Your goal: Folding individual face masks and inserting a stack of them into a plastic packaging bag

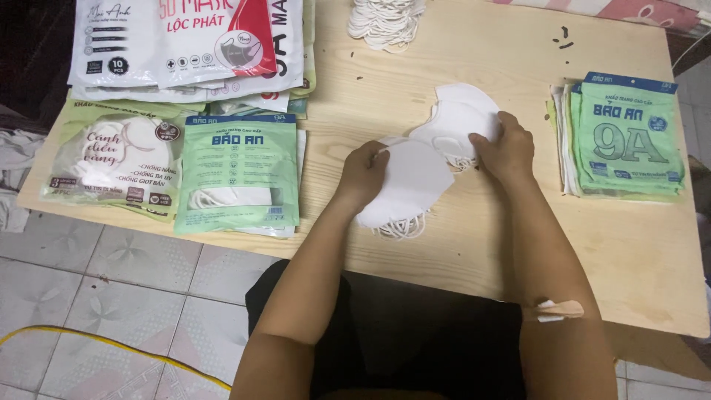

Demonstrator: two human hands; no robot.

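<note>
Left of the white masks [415,181], filled green packets [238,174] lie on the tabletop [474,52]. Left hand [364,172] and right hand [508,145] pinch the masks' edges at mid-tabletop; they look light, soft, floppy—best held by edges. Right: green empty bags [629,137].

Both forearms reach forward from the bottom of the view, bare to above the elbows, and draw closer toward the hands. The left hand [364,172] sits palm down, knuckles up, with the fingers curled inward and the thumb side turned toward the other hand. The right hand [507,148] lies a little farther forward, also back up, its fingers bent and pressed downward, the wrist slightly cocked inward. The two hands are near each other but apart. A pale adhesive strip with a white pad crosses the right forearm near the elbow.
</note>
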